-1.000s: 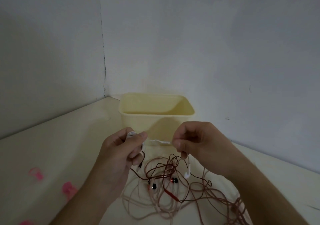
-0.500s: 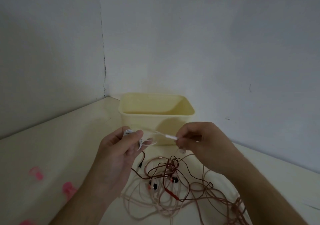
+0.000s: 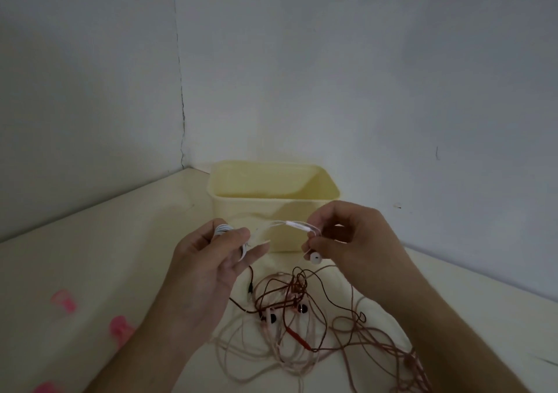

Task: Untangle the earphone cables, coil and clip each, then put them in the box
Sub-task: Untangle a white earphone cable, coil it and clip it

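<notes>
Holding white cable (image 3: 290, 224) | left hand (image 3: 211, 259); right hand (image 3: 347, 235) | box (image 3: 273, 199) seemingly just behind

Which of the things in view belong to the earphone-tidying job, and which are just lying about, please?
Job: white earphone cable, held by left hand and right hand; tangled red and pink cables; pink clips; yellow box.

Lying about: nothing; only the table and wall.

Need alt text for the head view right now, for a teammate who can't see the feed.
Two hands hold a white earphone cable in front of a yellow box: the left hand grips the wound coil, the right hand pinches the loose end, with an earbud dangling below. A tangle of red and pink cables lies on the table, and pink clips sit to the left.
</notes>
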